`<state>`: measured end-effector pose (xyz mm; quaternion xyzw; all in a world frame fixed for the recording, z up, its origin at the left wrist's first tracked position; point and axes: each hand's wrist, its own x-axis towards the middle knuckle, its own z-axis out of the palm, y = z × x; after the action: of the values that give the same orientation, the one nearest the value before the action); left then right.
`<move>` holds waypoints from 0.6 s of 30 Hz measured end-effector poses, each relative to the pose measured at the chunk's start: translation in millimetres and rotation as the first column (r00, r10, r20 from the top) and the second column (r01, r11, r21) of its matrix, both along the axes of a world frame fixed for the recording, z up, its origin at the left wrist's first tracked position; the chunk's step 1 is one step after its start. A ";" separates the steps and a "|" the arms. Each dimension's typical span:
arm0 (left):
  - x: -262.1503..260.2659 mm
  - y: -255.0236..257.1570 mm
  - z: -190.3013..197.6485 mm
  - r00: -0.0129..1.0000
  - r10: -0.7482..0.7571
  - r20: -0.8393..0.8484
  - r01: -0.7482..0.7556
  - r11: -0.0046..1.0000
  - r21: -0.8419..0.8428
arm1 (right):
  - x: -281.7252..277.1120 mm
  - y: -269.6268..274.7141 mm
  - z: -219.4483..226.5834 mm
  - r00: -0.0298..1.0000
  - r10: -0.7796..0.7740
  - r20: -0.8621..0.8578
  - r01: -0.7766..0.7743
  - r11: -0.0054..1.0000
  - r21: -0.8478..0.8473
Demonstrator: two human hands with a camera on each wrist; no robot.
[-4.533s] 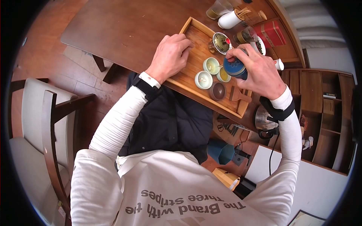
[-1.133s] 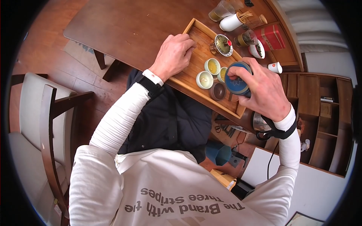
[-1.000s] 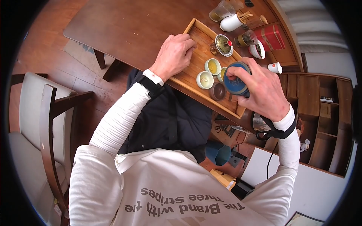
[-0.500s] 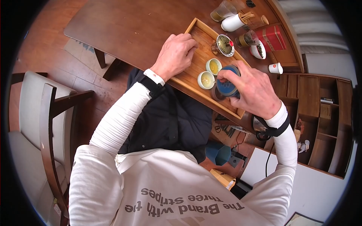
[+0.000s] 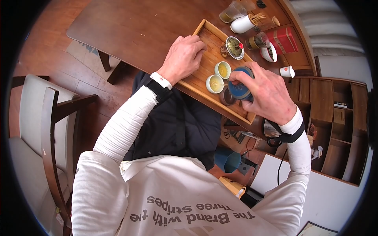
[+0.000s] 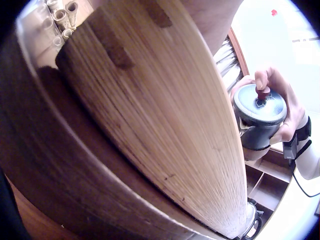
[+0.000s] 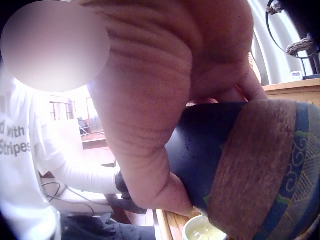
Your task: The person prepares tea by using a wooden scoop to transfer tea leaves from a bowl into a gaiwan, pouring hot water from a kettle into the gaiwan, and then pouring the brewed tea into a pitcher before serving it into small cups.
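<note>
My right hand (image 5: pixel 271 92) grips a blue lidded teapot (image 5: pixel 240 83) above the right part of a wooden tray (image 5: pixel 212 33). One finger presses its reddish lid knob (image 6: pixel 263 93). The pot leans left toward a pale cup (image 5: pixel 215 83) of light yellow liquid, and a thin pale streak shows between them. Beyond it stands another pale cup (image 5: pixel 223 70) of yellow liquid. The pot partly covers a brown cup (image 5: pixel 227 96). Across the tray's left rim rests my left hand (image 5: pixel 183 57), fingers loosely bent, fingertips partly hidden.
On the tray's far side stands a glass vessel (image 5: pixel 235 48) with leaves under a red-knobbed lid. Behind the tray are a white holder (image 5: pixel 242 24) with wooden tools, a bowl of leaves (image 5: pixel 269 53), a red box (image 5: pixel 286 39) and a white cup (image 5: pixel 287 71). A kettle (image 5: pixel 271 129) is at right.
The teapot and right hand have shifted left toward the near pale cup, covering the third pale cup. That near cup's liquid looks yellower than before. My left hand has hardly moved.
</note>
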<state>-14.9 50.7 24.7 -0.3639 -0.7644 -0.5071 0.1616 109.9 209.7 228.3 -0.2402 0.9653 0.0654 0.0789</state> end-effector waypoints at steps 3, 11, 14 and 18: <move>-0.6 0.1 -0.8 1.000 0.000 -0.005 0.000 1.000 -0.002 | -0.3 0.0 -0.4 1.000 -0.005 0.001 0.005 1.000 0.004; -0.3 -0.6 0.6 1.000 0.001 0.003 -0.001 1.000 -0.008 | -1.7 2.2 -15.6 1.000 0.017 -0.008 -0.017 1.000 -0.024; -0.4 -0.2 0.1 1.000 -0.006 0.003 0.006 1.000 0.005 | -0.8 0.6 -17.1 0.998 -0.038 0.043 0.038 0.999 0.002; -0.3 0.0 0.0 1.000 -0.003 0.001 0.003 1.000 -0.003 | -1.1 4.0 -18.8 0.999 -0.027 0.031 0.027 1.000 0.008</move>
<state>-15.1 50.7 24.7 -0.3652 -0.7646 -0.5063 0.1598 108.8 213.7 209.5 -0.2278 0.9669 0.0640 0.0958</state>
